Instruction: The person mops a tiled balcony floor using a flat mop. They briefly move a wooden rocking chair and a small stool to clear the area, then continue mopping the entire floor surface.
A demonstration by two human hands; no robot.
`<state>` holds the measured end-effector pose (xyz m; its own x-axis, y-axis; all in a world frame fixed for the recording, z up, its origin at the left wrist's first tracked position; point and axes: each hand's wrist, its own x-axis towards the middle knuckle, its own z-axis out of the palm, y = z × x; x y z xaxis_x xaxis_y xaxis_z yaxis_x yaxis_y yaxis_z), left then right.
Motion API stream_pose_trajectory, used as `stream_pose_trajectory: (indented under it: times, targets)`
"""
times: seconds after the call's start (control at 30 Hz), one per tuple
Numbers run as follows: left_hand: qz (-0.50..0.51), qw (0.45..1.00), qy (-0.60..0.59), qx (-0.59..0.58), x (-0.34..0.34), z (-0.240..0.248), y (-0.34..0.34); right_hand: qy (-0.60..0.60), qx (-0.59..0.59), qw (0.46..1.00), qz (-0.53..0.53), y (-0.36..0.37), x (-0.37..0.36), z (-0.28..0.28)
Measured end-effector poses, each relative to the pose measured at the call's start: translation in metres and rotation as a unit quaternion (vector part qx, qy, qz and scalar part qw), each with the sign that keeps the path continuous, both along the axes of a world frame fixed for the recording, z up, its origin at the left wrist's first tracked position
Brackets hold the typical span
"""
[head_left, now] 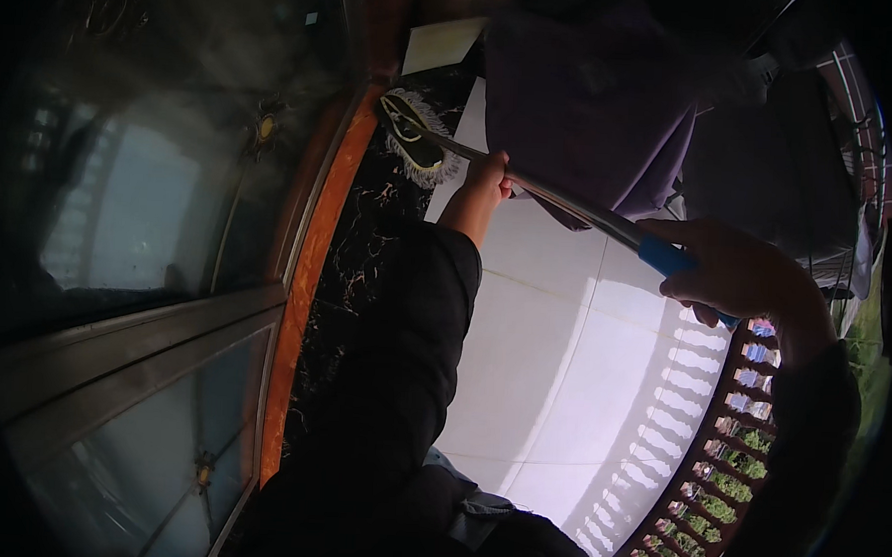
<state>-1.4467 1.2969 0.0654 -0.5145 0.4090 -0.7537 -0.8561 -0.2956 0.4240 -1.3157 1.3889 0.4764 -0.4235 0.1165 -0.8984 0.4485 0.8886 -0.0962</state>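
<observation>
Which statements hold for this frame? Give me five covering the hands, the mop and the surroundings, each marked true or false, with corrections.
1. The right hand is closed around the blue grip. True.
2. The left hand holds the fringed mop head. False: it grips the metal pole, short of the head.
3. The mop head is close to the orange-brown strip along the glass doors. True.
4. The large floor tiles are dark green. False: they are pale, whitish.
5. The patterned balustrade shadow falls across the left side of the picture. False: it lies on the pale tiles toward the lower right.
</observation>
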Motion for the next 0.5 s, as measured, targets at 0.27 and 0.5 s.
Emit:
stream_pose_trajectory:
  times: [0.27, 0.5]
  targets:
    - [0.134, 0.99, -0.027, 0.028, -0.025, 0.027, -0.021, 0.199, 0.117, 0.942, 0.243, -0.028, -0.006, 0.016]
    - [0.246, 0.958, 0.0, 0.15, -0.045, 0.018, -0.031, 0.348, 0.201, 0.817, 0.413, -0.048, -0.008, 0.008]
